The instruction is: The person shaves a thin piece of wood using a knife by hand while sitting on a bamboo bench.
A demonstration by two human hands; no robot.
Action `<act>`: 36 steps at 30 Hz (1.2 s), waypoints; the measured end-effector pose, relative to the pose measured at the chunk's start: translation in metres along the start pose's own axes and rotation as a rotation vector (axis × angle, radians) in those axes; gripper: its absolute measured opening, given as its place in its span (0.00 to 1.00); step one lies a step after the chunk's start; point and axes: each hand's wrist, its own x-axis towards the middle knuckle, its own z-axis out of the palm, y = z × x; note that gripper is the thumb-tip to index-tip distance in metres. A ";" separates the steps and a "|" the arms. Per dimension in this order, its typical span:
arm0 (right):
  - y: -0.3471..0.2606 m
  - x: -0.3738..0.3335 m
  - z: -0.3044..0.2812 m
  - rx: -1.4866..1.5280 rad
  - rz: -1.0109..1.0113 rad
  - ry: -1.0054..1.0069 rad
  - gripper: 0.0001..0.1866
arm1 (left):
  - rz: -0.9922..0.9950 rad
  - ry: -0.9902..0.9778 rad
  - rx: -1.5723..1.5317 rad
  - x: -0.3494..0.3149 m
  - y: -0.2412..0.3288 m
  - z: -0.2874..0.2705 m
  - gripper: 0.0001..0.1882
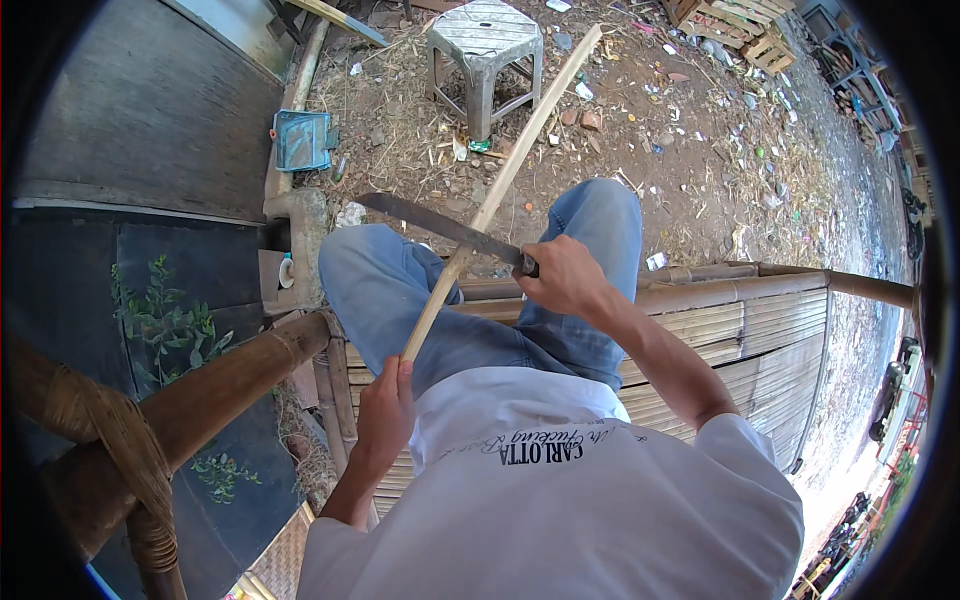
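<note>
A long pale strip of split bamboo (520, 148) slants across my lap, its far end reaching out over the ground beside a stool. My left hand (384, 408) is closed around its near end. In my right hand (566, 276) is the dark handle of a machete (432, 222), gripped with the fingers wrapped round it. The long, worn blade points left and crosses the strip above my knees, appearing to touch it. My legs in blue jeans (370, 285) are bent apart beneath the strip.
I sit on a slatted bamboo bench (700, 335). A weathered plastic stool (486, 45) stands ahead on littered dirt, with a blue basket (303, 140) to its left. A thick bamboo rail (225, 395) runs at my left near leafy plants (165, 325). Wooden crates (735, 25) lie far right.
</note>
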 end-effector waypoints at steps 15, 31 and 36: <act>-0.008 0.012 0.004 0.008 0.040 -0.026 0.13 | -0.021 -0.012 -0.026 0.000 -0.010 -0.001 0.14; -0.001 0.017 -0.011 -0.077 0.077 0.043 0.12 | -0.043 -0.063 -0.090 0.003 -0.015 -0.009 0.14; 0.014 0.012 -0.028 0.633 -0.044 -0.130 0.16 | -0.050 -0.060 -0.168 0.007 -0.033 -0.004 0.16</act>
